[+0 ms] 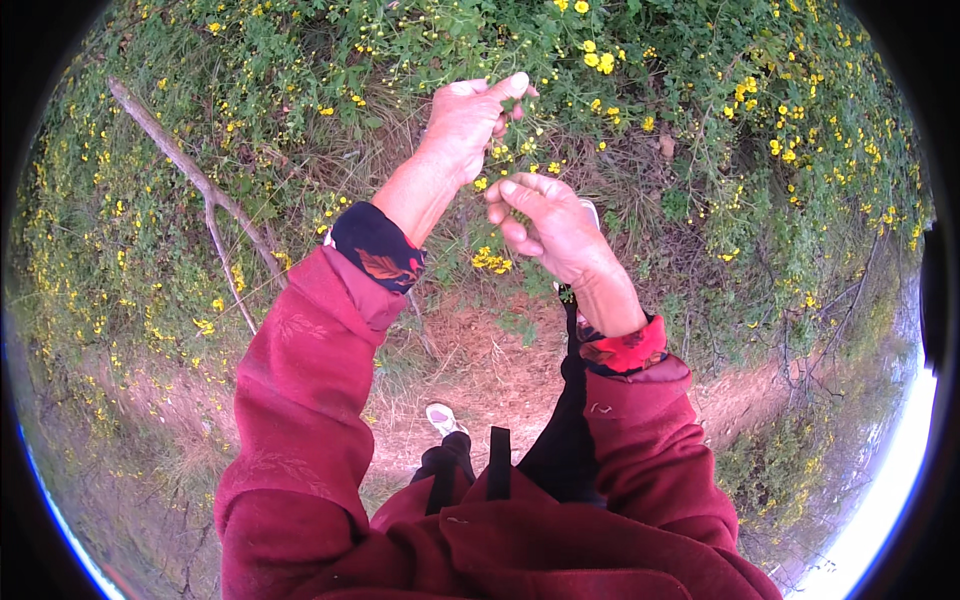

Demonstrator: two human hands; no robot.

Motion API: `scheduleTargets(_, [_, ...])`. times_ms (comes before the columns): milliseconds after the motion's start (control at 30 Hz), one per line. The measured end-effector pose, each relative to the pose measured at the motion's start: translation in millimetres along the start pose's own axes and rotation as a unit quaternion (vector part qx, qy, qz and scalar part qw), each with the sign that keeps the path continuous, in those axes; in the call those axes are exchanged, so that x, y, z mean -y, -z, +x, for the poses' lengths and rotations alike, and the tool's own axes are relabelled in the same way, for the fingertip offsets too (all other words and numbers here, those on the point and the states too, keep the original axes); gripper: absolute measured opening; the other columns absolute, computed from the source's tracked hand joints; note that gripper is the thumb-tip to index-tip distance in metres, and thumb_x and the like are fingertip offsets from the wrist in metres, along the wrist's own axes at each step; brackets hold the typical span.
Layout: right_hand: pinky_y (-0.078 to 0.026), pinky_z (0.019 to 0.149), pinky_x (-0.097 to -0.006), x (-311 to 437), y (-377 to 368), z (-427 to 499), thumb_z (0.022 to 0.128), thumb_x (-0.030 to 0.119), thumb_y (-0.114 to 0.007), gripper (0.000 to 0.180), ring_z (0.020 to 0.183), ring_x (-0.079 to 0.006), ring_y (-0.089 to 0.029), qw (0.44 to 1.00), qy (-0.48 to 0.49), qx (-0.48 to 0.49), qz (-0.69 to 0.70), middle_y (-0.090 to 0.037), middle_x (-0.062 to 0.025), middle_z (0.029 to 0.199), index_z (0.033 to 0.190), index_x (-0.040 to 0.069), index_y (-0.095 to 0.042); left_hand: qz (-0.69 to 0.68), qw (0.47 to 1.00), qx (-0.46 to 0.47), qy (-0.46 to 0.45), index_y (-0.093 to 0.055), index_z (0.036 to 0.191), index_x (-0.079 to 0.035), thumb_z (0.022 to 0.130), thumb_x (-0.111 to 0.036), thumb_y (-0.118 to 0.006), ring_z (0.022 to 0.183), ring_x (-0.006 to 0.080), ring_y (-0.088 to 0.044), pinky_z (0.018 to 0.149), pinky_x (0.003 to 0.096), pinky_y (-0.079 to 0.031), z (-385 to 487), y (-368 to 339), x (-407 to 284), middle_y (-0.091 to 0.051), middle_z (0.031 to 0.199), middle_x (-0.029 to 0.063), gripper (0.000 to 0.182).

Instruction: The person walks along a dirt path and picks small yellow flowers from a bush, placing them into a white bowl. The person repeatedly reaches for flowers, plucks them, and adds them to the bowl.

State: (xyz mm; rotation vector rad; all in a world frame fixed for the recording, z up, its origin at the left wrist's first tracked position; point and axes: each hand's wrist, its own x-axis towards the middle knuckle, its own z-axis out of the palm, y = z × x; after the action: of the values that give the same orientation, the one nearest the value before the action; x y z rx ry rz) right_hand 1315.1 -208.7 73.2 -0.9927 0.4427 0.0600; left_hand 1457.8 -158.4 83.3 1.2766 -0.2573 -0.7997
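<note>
My left hand [476, 116] is closed around thin green stems of a yellow-flowered plant, thumb on top. Small yellow blossoms and buds [525, 146] hang just below its fingers. Lower and to the right, my right hand [544, 217] has its fingers curled, with small greenish buds partly visible inside them; its palm is mostly hidden. The two hands are close together but apart. Under them is a cluster of yellow flowers [491, 260], left of my right wrist.
Dense green plants with yellow flowers [600, 60] cover the slope ahead. A forked dry branch [176, 154] lies at the left. Reddish bare soil [487, 356] and dry grass are around my shoes [444, 418]. Thin bare twigs [847, 307] stand at the right.
</note>
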Motion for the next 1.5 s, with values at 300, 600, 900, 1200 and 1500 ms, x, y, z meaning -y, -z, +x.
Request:
scheduleTargets(300, [-0.024, 0.036, -0.0173, 12, 5, 9, 0.091, 0.037, -0.053, 0.033, 0.044, -0.0039, -0.037, 0.993, 0.068, -0.077, 0.063, -0.05, 0.0002, 0.065, 0.081, 0.005, -0.054, 0.076, 0.996, 0.037, 0.036, -0.069, 0.08, -0.004, 0.081, -0.022, -0.068, 0.048, 0.0052, -0.039, 0.044, 0.0219, -0.031, -7, -8, 1, -0.058, 0.066, 0.0006, 0.018])
scheduleTargets(600, [-0.025, 0.035, -0.0182, 13, 11, 1, 0.092, 0.031, -0.052, 0.031, 0.041, -0.0056, -0.036, 0.993, 0.05, -0.057, 0.085, -0.051, -0.0023, 0.06, 0.079, 0.003, -0.056, -0.035, 0.996, 0.015, 0.079, -0.066, 0.083, -0.001, 0.085, -0.018, -0.064, 0.048, 0.0062, -0.039, 0.043, 0.0201, -0.03, -6, -12, 9, -0.056, 0.066, 0.0027, 0.017])
scheduleTargets(900, [-0.024, 0.034, -0.0172, 4, 11, -4, 0.09, 0.033, -0.056, 0.032, 0.042, -0.004, -0.039, 0.991, 0.072, -0.103, 0.04, -0.054, -0.0012, 0.063, 0.078, 0.003, -0.058, -0.09, 0.993, -0.012, 0.078, -0.065, 0.082, -0.002, 0.084, -0.019, -0.064, 0.046, 0.005, -0.036, 0.042, 0.0198, -0.027, -6, -14, 14, -0.055, 0.065, 0.0012, 0.017])
scheduleTargets(1200, [-0.023, 0.034, -0.0185, 5, 0, 7, 0.09, 0.043, -0.051, 0.041, 0.044, -0.0058, -0.039, 0.997, 0.025, -0.066, 0.03, -0.053, -0.0033, 0.069, 0.088, 0.003, -0.056, -0.01, 0.995, -0.023, 0.096, -0.066, 0.083, -0.004, 0.085, -0.023, -0.064, 0.05, 0.0059, -0.042, 0.044, 0.0213, -0.034, -15, -20, 7, -0.054, 0.067, 0.0001, 0.02])
scheduleTargets(1500, [-0.024, 0.035, -0.0184, 7, 9, 4, 0.092, 0.024, -0.052, 0.025, 0.043, -0.0057, -0.038, 0.997, 0.046, -0.036, 0.059, -0.052, -0.0029, 0.064, 0.083, 0.002, -0.058, 0.051, 0.998, -0.006, 0.022, -0.067, 0.081, -0.006, 0.086, -0.022, -0.061, 0.048, 0.0044, -0.04, 0.041, 0.0206, -0.03, -12, -16, 7, -0.053, 0.063, -0.0019, 0.018])
